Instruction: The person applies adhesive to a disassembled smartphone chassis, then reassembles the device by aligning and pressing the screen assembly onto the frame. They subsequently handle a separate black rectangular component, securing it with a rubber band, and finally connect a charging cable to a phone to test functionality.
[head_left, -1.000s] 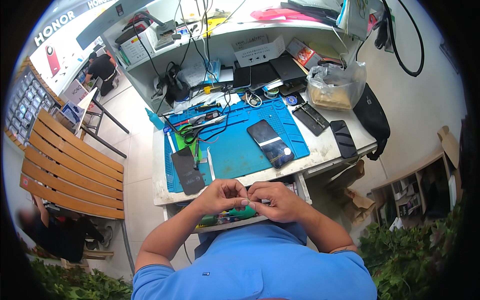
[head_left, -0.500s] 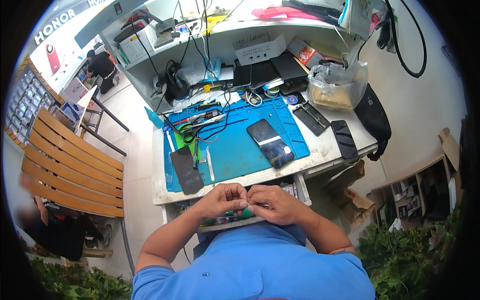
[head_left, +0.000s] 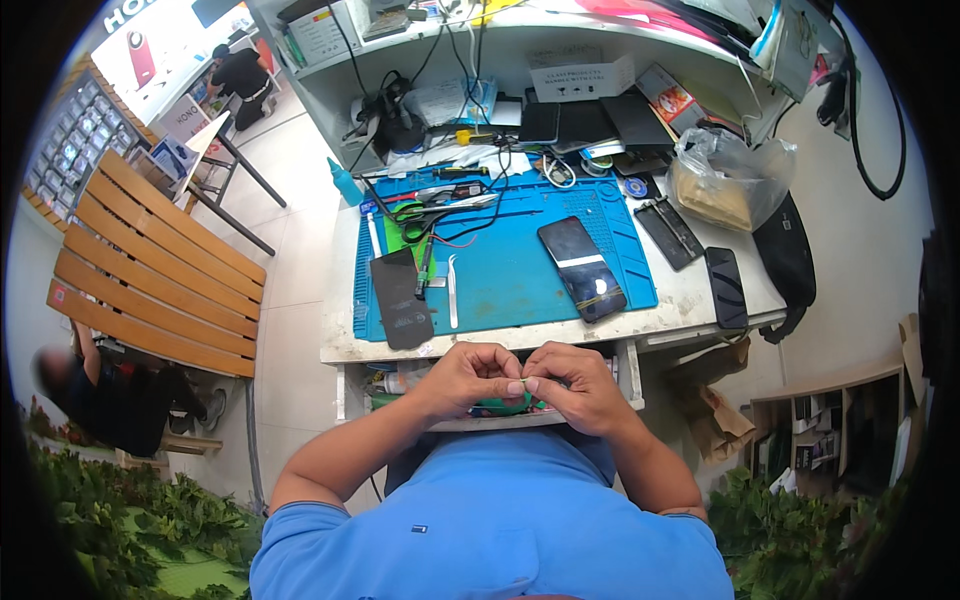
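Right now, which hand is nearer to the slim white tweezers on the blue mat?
Left. The left hand is just below the tweezers in the picture; the right hand is below, farther right.

I'm in a phone-repair shop. My flat blue mat holds slim silvery tweezers and a glossy black phone.

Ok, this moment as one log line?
left hand: pinching tiny greenish piece; right hand: same piece; beneath: open white drawer; beyond: flat blue mat
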